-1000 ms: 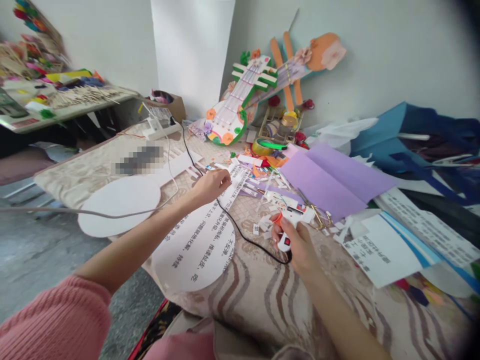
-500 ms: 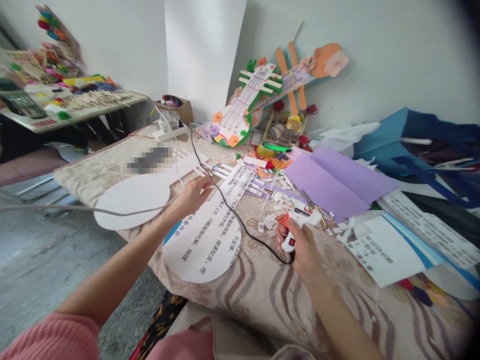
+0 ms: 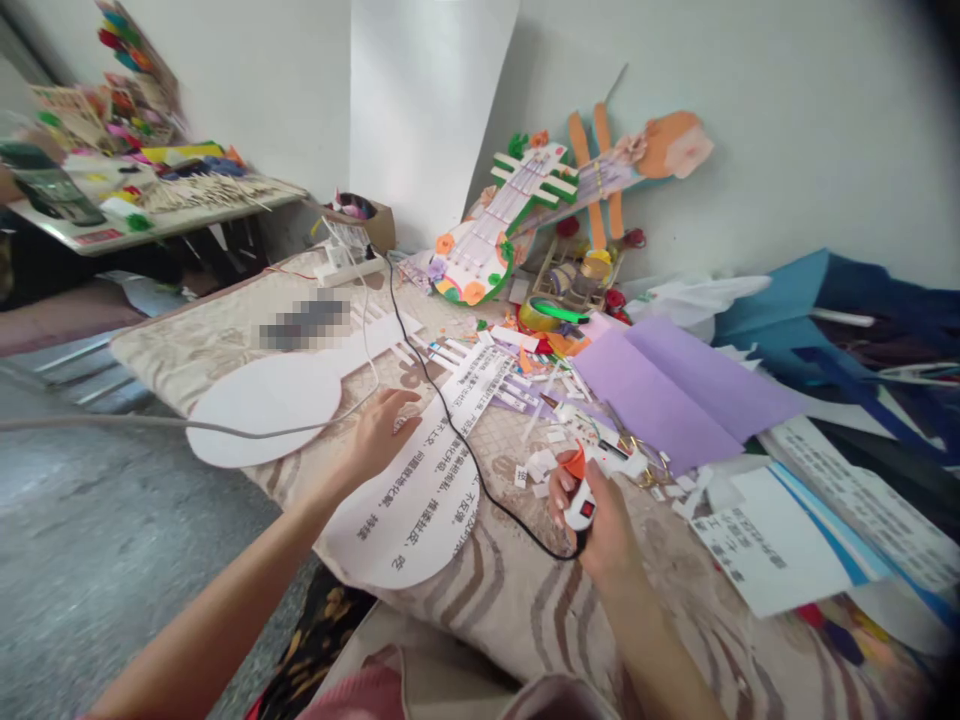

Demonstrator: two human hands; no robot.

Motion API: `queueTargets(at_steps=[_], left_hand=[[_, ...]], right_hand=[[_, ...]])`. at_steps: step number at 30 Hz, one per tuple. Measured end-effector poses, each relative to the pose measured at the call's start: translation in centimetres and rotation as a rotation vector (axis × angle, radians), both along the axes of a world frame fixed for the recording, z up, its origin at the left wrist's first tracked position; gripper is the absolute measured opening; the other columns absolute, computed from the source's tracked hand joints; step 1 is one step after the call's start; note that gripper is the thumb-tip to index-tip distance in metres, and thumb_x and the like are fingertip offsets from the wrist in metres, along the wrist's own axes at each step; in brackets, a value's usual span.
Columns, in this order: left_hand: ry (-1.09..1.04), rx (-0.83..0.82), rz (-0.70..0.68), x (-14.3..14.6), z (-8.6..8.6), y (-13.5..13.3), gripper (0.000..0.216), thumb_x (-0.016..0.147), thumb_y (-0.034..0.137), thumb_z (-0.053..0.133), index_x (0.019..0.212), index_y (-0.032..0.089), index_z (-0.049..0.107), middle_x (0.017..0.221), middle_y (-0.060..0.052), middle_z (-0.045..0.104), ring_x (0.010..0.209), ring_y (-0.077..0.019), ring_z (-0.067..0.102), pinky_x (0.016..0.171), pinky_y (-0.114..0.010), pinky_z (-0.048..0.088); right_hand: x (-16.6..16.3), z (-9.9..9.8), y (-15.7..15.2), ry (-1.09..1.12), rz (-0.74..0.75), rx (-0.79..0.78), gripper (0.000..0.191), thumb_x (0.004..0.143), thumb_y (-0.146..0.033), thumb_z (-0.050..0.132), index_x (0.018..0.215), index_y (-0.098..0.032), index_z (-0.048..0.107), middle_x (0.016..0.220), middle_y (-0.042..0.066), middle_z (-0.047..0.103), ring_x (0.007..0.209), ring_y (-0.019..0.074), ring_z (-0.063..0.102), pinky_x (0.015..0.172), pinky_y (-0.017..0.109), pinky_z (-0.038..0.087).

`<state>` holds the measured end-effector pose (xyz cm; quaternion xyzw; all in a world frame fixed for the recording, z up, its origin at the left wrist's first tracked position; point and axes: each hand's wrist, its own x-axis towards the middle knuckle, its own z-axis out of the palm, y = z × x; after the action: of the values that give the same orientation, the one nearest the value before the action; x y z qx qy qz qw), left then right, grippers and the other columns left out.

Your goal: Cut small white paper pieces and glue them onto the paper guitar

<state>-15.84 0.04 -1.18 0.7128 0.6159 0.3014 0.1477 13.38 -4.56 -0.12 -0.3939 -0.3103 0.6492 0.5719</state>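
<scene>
My right hand (image 3: 596, 520) is closed round the grip of a white glue gun (image 3: 587, 487) with an orange trigger and a red switch; its black cord (image 3: 457, 440) runs across the table to a white power strip (image 3: 346, 268). My left hand (image 3: 379, 435) lies flat, fingers spread, on a guitar-shaped white paper cutout with printed text (image 3: 420, 490). A second plain white cutout of the same shape (image 3: 266, 405) lies to its left.
Purple paper sheets (image 3: 675, 385), paper scraps, scissors (image 3: 637, 455) and a green tape roll (image 3: 551, 315) crowd the table's middle. A decorated paper instrument (image 3: 499, 235) leans on the wall. Blue bags (image 3: 847, 320) and printed sheets (image 3: 772, 545) lie right. A second cluttered table (image 3: 150, 195) stands far left.
My left hand drew back from the cutout's neck toward me and flattened on its body. The right hand with the glue gun stayed about in place. The view shifted left.
</scene>
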Motion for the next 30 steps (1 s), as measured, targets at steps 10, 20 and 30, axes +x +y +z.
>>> queueTargets(at_steps=[10, 20, 30], left_hand=[[-0.04, -0.1, -0.024, 0.5, 0.7, -1.7, 0.041, 0.082, 0.023, 0.062, 0.121, 0.016, 0.054, 0.126, -0.012, 0.058, 0.118, -0.0291, 0.055, 0.102, -0.046, 0.042], [0.135, -0.221, -0.183, -0.3, 1.0, -1.4, 0.063, 0.074, 0.018, 0.073, 0.132, 0.019, 0.048, 0.14, -0.011, 0.051, 0.129, -0.0306, 0.043, 0.107, -0.049, 0.035], [0.236, -0.258, -0.209, 0.3, 1.7, -1.3, 0.063, 0.076, 0.024, 0.076, 0.133, 0.021, 0.047, 0.142, -0.011, 0.049, 0.129, -0.0323, 0.043, 0.103, -0.05, 0.039]], right_hand=[[-1.6, 1.3, 0.1, 0.166, 0.03, -0.035, 0.031, 0.078, -0.049, 0.068, 0.083, -0.019, 0.063, 0.064, -0.005, 0.041, 0.046, 0.0058, 0.039, 0.03, 0.013, 0.034], [2.9, -3.5, 0.8, 0.191, 0.058, -0.115, 0.025, 0.073, -0.049, 0.07, 0.079, -0.026, 0.063, 0.058, -0.002, 0.039, 0.037, 0.0081, 0.03, 0.023, 0.02, 0.026], [4.3, -2.3, 2.0, 0.312, 0.002, -0.08, 0.025, 0.071, -0.041, 0.074, 0.076, -0.025, 0.056, 0.057, -0.006, 0.033, 0.039, 0.0066, 0.015, 0.025, 0.02, 0.015]])
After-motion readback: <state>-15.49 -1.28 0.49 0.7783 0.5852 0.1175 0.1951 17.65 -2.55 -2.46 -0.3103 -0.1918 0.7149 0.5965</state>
